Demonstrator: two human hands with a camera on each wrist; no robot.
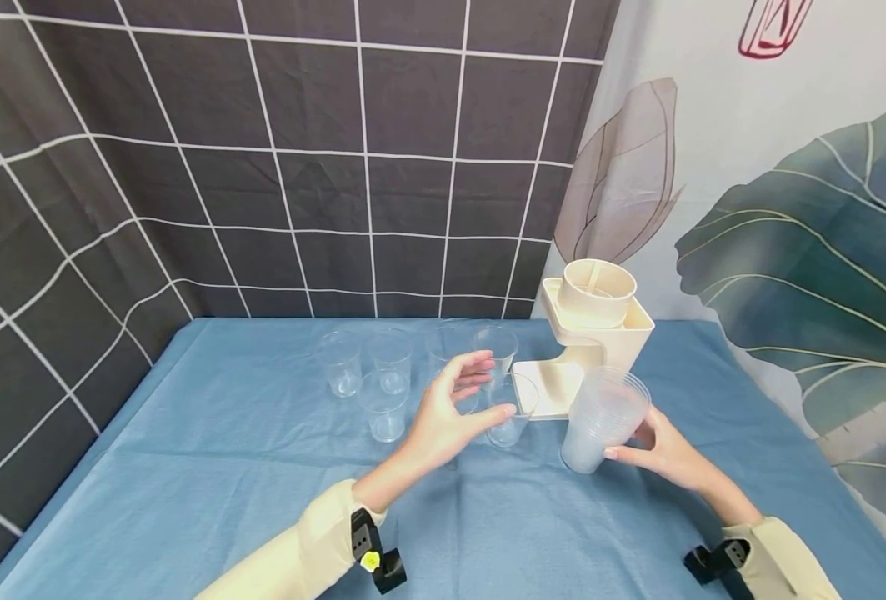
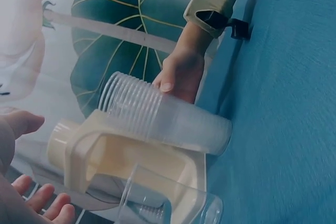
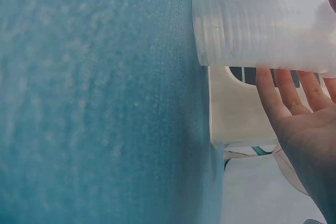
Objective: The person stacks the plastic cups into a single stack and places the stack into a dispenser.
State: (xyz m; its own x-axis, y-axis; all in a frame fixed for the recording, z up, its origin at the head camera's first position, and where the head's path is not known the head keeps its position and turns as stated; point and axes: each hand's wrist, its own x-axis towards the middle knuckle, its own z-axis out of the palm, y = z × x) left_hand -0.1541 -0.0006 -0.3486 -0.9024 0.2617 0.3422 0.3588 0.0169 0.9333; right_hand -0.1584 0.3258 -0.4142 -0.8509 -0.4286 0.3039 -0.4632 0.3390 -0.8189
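A nested stack of clear plastic cups (image 1: pixel 600 421) stands slightly tilted on the blue cloth. My right hand (image 1: pixel 668 454) grips its right side, thumb toward the front and fingers (image 3: pixel 289 90) against the wall of the stack. My left hand (image 1: pixel 446 412) is held with thumb and fingers spread apart, nothing between them. Its thumb overlaps the rim of a single clear cup (image 1: pixel 506 432) in the head view. In the left wrist view this hand's fingers (image 2: pixel 42 198) are apart from the nearby cup (image 2: pixel 173 198).
A cream plastic stand (image 1: pixel 551 387) with a round cup-shaped top (image 1: pixel 598 292) is just behind the stack. Several single clear cups (image 1: pixel 386 417) stand upright on the blue cloth (image 1: pixel 225 467) to the left. A dark gridded curtain (image 1: pixel 300 192) hangs behind the table.
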